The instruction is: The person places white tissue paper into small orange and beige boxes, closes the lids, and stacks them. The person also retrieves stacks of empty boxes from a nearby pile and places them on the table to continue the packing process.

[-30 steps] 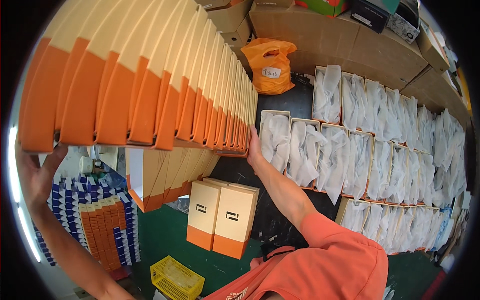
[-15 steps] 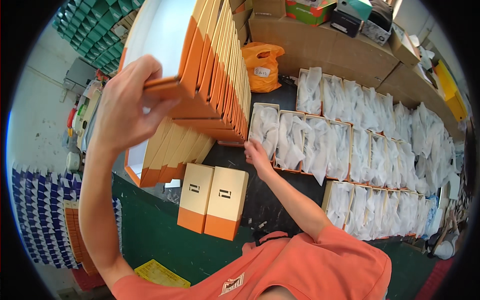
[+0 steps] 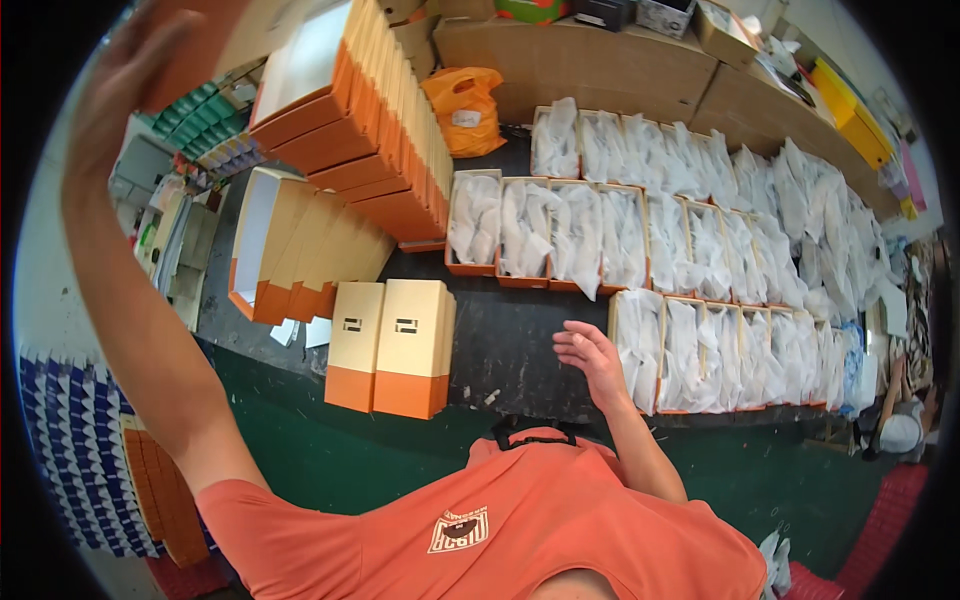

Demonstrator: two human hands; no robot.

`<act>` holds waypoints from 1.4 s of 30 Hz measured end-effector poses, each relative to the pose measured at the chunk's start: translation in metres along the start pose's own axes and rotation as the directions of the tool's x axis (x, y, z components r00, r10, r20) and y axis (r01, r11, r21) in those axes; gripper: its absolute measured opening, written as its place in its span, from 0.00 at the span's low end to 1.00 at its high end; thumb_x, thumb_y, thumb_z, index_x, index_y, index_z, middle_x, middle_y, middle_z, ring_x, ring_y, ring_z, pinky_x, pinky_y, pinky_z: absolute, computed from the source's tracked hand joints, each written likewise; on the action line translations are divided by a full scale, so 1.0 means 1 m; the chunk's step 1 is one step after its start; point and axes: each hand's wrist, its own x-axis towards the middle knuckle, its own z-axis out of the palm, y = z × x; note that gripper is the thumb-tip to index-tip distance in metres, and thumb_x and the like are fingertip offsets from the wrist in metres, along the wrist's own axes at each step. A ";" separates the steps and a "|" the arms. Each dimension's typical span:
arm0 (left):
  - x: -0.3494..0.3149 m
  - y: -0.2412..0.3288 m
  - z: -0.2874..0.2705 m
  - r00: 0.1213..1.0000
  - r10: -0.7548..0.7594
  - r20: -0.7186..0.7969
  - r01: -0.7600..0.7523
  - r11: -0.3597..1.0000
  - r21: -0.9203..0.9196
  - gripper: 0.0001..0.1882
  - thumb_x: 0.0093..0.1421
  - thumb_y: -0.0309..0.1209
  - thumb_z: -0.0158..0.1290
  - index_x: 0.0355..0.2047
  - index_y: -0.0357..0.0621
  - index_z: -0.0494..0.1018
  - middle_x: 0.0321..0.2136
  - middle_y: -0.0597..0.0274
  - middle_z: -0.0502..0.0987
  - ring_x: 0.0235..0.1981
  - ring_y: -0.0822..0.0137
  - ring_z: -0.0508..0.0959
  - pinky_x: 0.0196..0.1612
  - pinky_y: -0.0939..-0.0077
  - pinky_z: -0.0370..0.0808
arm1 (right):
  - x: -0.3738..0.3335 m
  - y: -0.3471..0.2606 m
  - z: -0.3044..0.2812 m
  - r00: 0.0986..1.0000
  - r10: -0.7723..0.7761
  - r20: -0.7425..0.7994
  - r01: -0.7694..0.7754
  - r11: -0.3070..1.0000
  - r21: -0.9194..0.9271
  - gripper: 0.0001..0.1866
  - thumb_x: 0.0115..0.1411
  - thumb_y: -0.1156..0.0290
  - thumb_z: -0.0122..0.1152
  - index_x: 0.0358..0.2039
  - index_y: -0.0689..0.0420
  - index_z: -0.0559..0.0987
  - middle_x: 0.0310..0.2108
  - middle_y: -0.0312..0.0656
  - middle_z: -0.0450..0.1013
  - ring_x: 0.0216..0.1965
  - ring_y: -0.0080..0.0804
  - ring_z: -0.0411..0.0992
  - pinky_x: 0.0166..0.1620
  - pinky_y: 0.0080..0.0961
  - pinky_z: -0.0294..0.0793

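High at the upper left, my left hand (image 3: 125, 85) grips an orange-and-cream cardboard box (image 3: 205, 45), blurred by motion and partly cut off by the picture's rim. Just right of it rises a tall stack of nested orange-and-cream boxes (image 3: 385, 165), the foremost showing its white inside. My right hand (image 3: 592, 362) hovers empty over the dark table (image 3: 515, 335), fingers stretched out, beside open boxes holding white tissue-wrapped contents (image 3: 635, 345). Two closed boxes (image 3: 352, 340) with cream tops and orange ends stand side by side at the table's near edge.
A slanted row of cream-and-orange box parts (image 3: 310, 230) leans left of the closed boxes. Behind the stack sits an orange plastic bag (image 3: 465, 110). Rows of tissue-filled boxes (image 3: 575, 225) cover the right side. Large brown cartons (image 3: 600, 70) line the back.
My left hand has lifted a box up and left, away from the stack. My right hand has left the stack's lower edge and moved right, nearer me. The whole view has shifted.
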 end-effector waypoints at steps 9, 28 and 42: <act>-0.261 0.225 0.367 0.692 0.572 0.440 -0.372 0.805 -0.462 0.16 0.54 0.28 0.66 0.44 0.45 0.81 0.34 0.61 0.80 0.36 0.57 0.81 0.37 0.62 0.77 | -0.050 -0.047 -0.023 0.869 -0.441 0.224 0.134 0.646 0.751 0.58 0.61 0.19 0.45 0.79 0.49 0.53 0.77 0.51 0.53 0.74 0.56 0.58 0.73 0.62 0.58; -0.368 0.082 0.593 0.351 0.203 0.914 -0.203 0.969 -0.138 0.12 0.58 0.26 0.55 0.42 0.43 0.82 0.39 0.50 0.81 0.44 0.48 0.83 0.47 0.49 0.81 | -0.144 0.071 -0.187 0.564 -0.466 -0.681 -0.342 0.620 -0.707 0.70 0.46 0.48 0.80 0.80 0.54 0.45 0.69 0.62 0.54 0.69 0.63 0.57 0.70 0.54 0.59; -0.378 0.041 0.572 0.312 0.321 0.894 0.324 0.848 -0.418 0.21 0.65 0.28 0.59 0.58 0.39 0.76 0.52 0.47 0.78 0.49 0.50 0.82 0.54 0.61 0.80 | -0.234 0.237 -0.009 0.749 -0.453 -0.483 -0.337 0.366 -0.867 0.70 0.38 0.47 0.85 0.76 0.49 0.53 0.71 0.65 0.50 0.69 0.68 0.54 0.66 0.63 0.61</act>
